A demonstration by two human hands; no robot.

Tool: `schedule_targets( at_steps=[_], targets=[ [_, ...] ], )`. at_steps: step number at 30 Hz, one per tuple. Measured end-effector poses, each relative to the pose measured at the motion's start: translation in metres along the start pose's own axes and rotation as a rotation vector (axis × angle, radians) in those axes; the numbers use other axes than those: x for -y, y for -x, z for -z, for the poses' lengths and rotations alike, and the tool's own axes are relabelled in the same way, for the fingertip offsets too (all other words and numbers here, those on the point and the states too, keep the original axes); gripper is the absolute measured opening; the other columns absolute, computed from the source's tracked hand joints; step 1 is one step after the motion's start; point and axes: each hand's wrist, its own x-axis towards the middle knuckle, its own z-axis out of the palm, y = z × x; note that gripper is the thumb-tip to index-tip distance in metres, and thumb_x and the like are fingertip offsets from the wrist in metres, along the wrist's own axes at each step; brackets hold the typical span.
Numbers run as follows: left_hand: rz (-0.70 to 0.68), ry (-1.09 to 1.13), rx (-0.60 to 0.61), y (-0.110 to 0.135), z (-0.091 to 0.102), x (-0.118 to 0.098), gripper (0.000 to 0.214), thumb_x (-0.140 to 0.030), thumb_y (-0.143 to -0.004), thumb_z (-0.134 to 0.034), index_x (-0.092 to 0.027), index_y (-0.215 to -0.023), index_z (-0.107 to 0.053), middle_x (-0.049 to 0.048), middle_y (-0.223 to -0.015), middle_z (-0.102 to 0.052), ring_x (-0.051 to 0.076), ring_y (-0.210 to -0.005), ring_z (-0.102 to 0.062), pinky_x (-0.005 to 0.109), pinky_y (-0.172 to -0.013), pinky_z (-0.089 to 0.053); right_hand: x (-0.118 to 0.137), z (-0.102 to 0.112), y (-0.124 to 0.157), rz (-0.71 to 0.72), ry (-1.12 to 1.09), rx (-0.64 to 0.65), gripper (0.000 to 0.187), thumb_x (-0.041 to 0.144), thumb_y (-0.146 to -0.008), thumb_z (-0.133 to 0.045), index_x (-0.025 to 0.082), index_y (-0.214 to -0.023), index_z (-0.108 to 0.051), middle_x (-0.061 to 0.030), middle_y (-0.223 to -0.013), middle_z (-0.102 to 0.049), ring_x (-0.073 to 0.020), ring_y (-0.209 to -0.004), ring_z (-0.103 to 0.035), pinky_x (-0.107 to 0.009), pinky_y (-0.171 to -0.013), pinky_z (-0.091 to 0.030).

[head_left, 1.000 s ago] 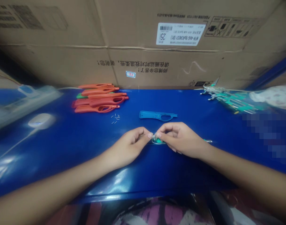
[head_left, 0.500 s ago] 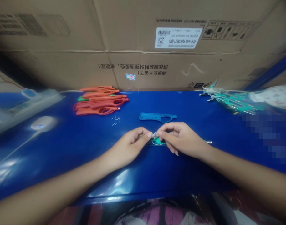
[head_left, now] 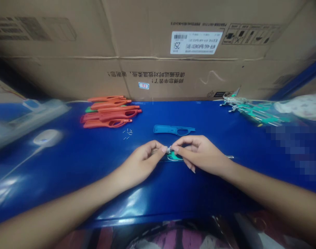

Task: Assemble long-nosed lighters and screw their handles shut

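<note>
My left hand [head_left: 143, 159] and my right hand [head_left: 199, 154] meet fingertip to fingertip over the blue table [head_left: 70, 162]. Both are pinched on a small silvery part [head_left: 169, 150] held between them. Under my right hand lies a teal plastic piece [head_left: 175, 157], mostly covered, with a thin metal tip [head_left: 230, 157] sticking out past my right wrist. A blue plastic handle shell [head_left: 174, 129] lies flat just beyond my hands.
A pile of orange handle shells [head_left: 110, 112] lies at the back left, with several small metal pins [head_left: 127, 134] beside it. Teal parts with metal pieces [head_left: 253, 110] lie at the back right. A large cardboard box [head_left: 158, 48] walls off the back. A white device [head_left: 45, 137] sits left.
Both hands stay pinched on the small part; the fingertips shifted only slightly. The view drifted a little.
</note>
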Motion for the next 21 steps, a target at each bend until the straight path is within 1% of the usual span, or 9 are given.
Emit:
schedule_targets(
  at_steps=[3, 9, 13, 16, 21],
  targets=[
    [0.002, -0.007, 0.005, 0.0010, -0.0009, 0.0003, 0.031, -0.047, -0.094, -0.051, -0.017, -0.092, -0.055, -0.0119, -0.049, -0.033, 0.007, -0.042, -0.027, 0.022, -0.048, -0.024, -0.0009, 0.0001, 0.0001, 0.003, -0.010, 0.002, 0.019, 0.035, -0.090, -0.065, 0.016, -0.088, -0.066, 0.0073, -0.043, -0.051, -0.0064, -0.036, -0.046, -0.016, -0.036, -0.043],
    [-0.027, -0.025, -0.004, -0.0002, -0.0018, 0.0017, 0.030, -0.046, -0.094, -0.051, -0.016, -0.088, -0.054, -0.0103, -0.055, -0.035, 0.008, -0.048, -0.028, 0.022, -0.050, -0.025, -0.0008, -0.0003, -0.0011, 0.013, -0.011, -0.006, 0.021, 0.034, -0.088, -0.067, 0.014, -0.085, -0.066, 0.0076, -0.044, -0.051, -0.0042, -0.035, -0.041, -0.015, -0.035, -0.033],
    [-0.074, -0.059, -0.012, -0.0009, -0.0021, 0.0016, 0.029, -0.042, -0.094, -0.050, -0.016, -0.085, -0.054, -0.0057, -0.067, -0.043, 0.009, -0.059, -0.036, 0.023, -0.056, -0.030, -0.0025, 0.0011, -0.0018, 0.044, -0.004, -0.003, 0.021, 0.034, -0.084, -0.071, 0.014, -0.084, -0.068, 0.0053, -0.053, -0.057, -0.0033, -0.037, -0.044, -0.016, -0.038, -0.033],
    [-0.099, -0.093, -0.007, -0.0005, -0.0028, 0.0034, 0.028, -0.041, -0.095, -0.049, -0.016, -0.086, -0.054, -0.0027, -0.075, -0.048, 0.012, -0.068, -0.042, 0.025, -0.063, -0.035, -0.0044, 0.0018, -0.0019, 0.043, -0.003, 0.005, 0.022, 0.035, -0.082, -0.074, 0.014, -0.084, -0.068, 0.0036, -0.060, -0.062, -0.0030, -0.037, -0.044, -0.017, -0.037, -0.033],
    [-0.100, -0.143, -0.012, -0.0009, -0.0041, 0.0077, 0.028, -0.043, -0.096, -0.048, -0.016, -0.088, -0.055, -0.0023, -0.075, -0.050, 0.012, -0.068, -0.042, 0.026, -0.064, -0.035, -0.0050, 0.0013, -0.0017, -0.002, 0.018, 0.008, 0.019, 0.031, -0.082, -0.074, 0.014, -0.082, -0.066, 0.0070, -0.049, -0.055, -0.0033, -0.034, -0.041, -0.015, -0.034, -0.030]
  ],
)
